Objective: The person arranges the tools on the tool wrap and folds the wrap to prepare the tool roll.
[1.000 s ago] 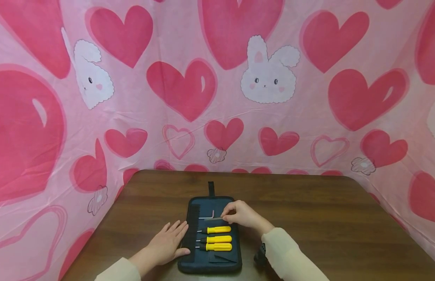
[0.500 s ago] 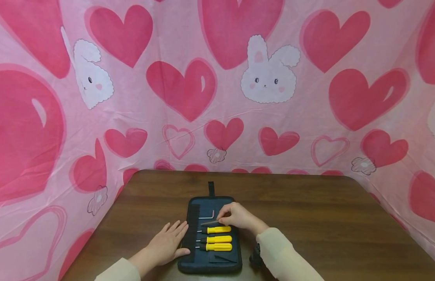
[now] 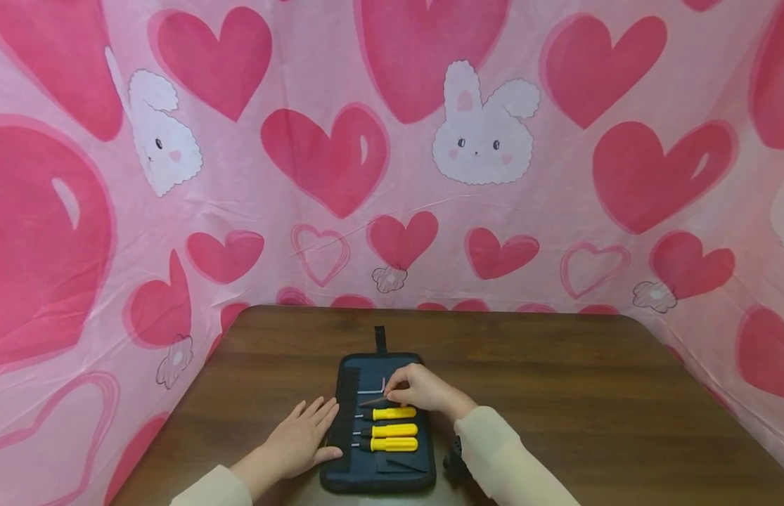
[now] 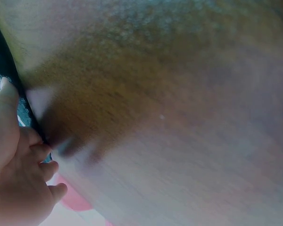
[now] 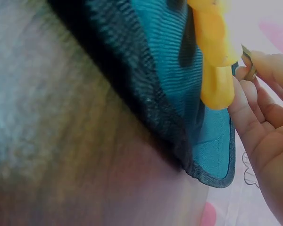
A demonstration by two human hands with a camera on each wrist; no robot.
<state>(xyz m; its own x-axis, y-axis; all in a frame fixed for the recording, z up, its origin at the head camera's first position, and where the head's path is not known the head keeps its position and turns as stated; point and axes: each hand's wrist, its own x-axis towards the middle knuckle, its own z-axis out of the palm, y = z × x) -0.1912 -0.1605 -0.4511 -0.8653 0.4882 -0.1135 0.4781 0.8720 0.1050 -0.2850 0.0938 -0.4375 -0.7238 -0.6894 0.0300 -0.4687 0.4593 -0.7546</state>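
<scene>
A dark blue tool pouch (image 3: 375,482) lies unfolded on the table. My left hand (image 3: 301,432) rests with spread fingers over its left edge, beside the black elastic band (image 3: 349,422). Thumb and fingers of my right hand (image 3: 423,388) pinch a thin tapered metal tool (image 3: 374,402), its tip pointing left toward the band. In the right wrist view that tool (image 5: 249,66) shows only as a short brownish piece between the fingertips. Just above it in the head view, a silver hex key (image 3: 369,391) sits in the band. Below are three yellow-handled screwdrivers (image 3: 394,430), shafts toward the band.
A small flap pocket (image 3: 401,465) is at the pouch's near end, and a black strap (image 3: 380,340) sticks out from its far end. Under my right sleeve a black object (image 3: 453,460) shows partly. Behind the brown table (image 3: 556,393) hangs a pink heart-patterned cloth (image 3: 575,197).
My right hand has shifted left and slightly toward me with the thin metal tool, bringing its tip closer to the band. The left hand stays in place.
</scene>
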